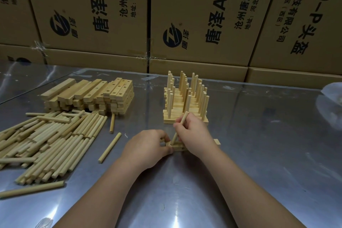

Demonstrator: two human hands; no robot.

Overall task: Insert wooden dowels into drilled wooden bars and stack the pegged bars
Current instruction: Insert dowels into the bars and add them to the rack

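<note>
Pinching a dowel along its upper half, the right hand has its grip clamped round the stick. The dowel leans, its lower end set in a hole near the left end of a drilled bar lying flat on the table. The left hand grips that same end of the bar, fingers curled on it.

Just behind the hands stands the stack of pegged bars, its pegs upright in rows. Well off to the left lie a heap of loose dowels and, behind it, a pile of drilled bars. A stray dowel lies between the heap and the left hand.

Open tabletop runs right of the hands as far as a plastic bag at the frame's edge. Cardboard boxes wall off the far edge.
</note>
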